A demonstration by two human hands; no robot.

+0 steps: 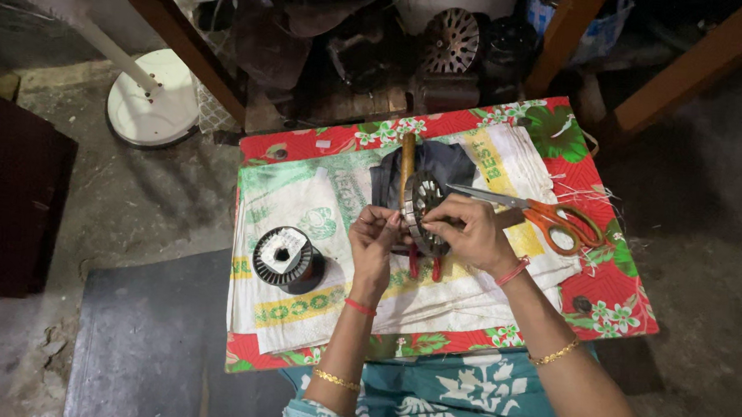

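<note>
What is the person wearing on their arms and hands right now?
Both hands are bare, with no gloves. The left hand has a thin red thread band at the wrist and a gold chain bracelet further up the forearm. The right hand has the same pair. Teal sleeves with white trim show at the elbows.

Orange-handled scissors (534, 213) are lying on a white woven sack (317, 231) that is covering a red floral cloth (612, 308). A wire spool (285, 257) is standing on the sack, and a white round fan base (154, 102) is sitting on the floor beyond.
</note>
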